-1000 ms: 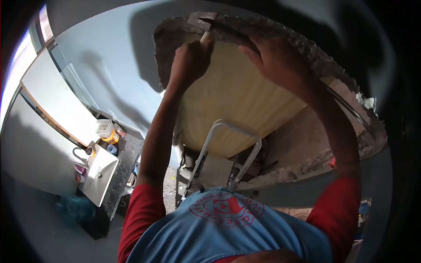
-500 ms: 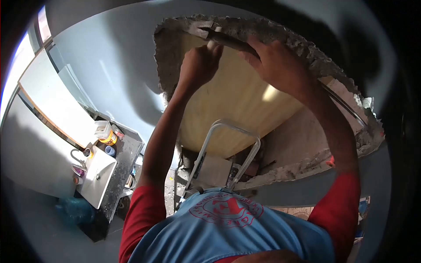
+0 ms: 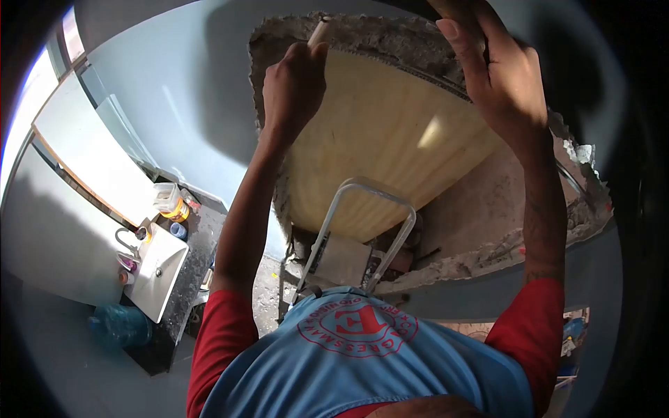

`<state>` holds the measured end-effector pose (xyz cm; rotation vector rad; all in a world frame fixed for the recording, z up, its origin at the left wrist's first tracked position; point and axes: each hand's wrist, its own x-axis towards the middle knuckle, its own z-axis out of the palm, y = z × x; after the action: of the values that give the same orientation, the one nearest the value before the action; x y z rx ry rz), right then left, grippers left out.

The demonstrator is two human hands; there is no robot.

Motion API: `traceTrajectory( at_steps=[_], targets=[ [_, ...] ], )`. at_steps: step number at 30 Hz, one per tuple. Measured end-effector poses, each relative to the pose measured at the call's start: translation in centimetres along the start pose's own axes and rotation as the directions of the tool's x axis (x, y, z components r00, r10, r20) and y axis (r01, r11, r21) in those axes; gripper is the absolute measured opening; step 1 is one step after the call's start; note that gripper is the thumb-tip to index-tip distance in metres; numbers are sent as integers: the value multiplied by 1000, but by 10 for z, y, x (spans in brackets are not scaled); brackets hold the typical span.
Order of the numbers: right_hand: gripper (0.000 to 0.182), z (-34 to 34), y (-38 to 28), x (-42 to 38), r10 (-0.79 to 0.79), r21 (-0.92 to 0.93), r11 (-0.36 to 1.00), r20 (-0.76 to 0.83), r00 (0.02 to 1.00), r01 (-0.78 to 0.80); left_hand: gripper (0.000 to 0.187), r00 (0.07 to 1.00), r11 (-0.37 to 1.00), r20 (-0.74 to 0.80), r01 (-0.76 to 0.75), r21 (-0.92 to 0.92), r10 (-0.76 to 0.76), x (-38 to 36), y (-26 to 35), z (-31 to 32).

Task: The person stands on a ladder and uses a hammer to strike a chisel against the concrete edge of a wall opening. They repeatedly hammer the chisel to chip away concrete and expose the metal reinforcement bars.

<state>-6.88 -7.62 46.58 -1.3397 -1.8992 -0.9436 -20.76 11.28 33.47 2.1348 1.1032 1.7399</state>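
Observation:
My left hand [image 3: 296,87] is closed round a pale, rod-like chisel [image 3: 319,33]; its upper end meets the rough top edge of the broken wall opening [image 3: 390,45]. Most of the chisel is hidden in my fist. Up at the top right, my right hand [image 3: 509,87] grips the handle of a hammer [image 3: 453,10], thumb lying along it. The hammer's head is out of view. A yellowish wooden panel [image 3: 376,132] stands behind the opening, below and between both hands.
A metal stepladder [image 3: 326,230] stands directly in front of me. On the left, a white sink [image 3: 159,275] is set in a dark speckled counter [image 3: 202,240] bearing a plastic tub [image 3: 167,198]. A blue water jug [image 3: 120,325] is beside it. Jagged masonry [image 3: 474,268] edges the opening's bottom.
My right hand has swung up and right with the hammer, away from the chisel. My left hand has shifted slightly up and left, still holding the chisel.

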Motion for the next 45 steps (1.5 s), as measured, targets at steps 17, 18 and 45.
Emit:
traceTrajectory(
  at_steps=[17, 18, 45],
  targets=[
    [28, 67, 35, -19, -59, -30, 997, 218, 974, 67, 39, 994, 984, -5, -104, 143, 106, -6, -3, 34],
    [29, 63, 30, -19, 47, -104, 994, 299, 953, -17, 39, 993, 982, 6, -119, 147, 119, -6, -6, 36],
    [23, 26, 6, 0, -151, 63, 986, -94, 984, 157, 44, 988, 989, 60, -140, -36, 142, 10, -26, 28]
  ],
)
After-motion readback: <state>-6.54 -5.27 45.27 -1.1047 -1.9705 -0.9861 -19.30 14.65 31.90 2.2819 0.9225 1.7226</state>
